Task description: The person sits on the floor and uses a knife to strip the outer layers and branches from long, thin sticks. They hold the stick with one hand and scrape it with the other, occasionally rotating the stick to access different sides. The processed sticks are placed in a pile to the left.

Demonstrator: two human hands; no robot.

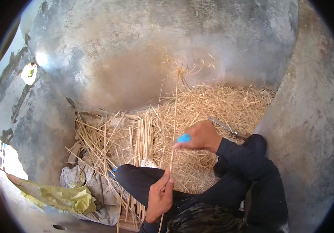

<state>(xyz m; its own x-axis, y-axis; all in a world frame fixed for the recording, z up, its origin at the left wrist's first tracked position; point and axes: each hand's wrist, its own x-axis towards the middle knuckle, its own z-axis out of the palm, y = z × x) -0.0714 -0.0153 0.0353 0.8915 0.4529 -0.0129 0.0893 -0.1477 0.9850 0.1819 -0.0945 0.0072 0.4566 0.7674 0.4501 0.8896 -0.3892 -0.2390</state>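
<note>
Left hand (160,195) grips stick (176,105); right hand (202,136), with blue wrap (184,138), pinches it, apparently for stripping; next stroke needs steady support.

From the person's head, the fisheye camera looked down at close range on the bare left hand (160,196) and bare right hand (202,135), the mottled grey wall (136,46) at twelve o'clock.

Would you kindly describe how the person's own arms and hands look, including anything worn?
The right sleeve is dark, plain and long, reaching about to the wrist; the left sleeve, mostly out of view, is also dark. The left-hand grip has no glove. The right-hand grip is slightly blurred, with a bright blue patch by the fingers, possibly worn.
</note>
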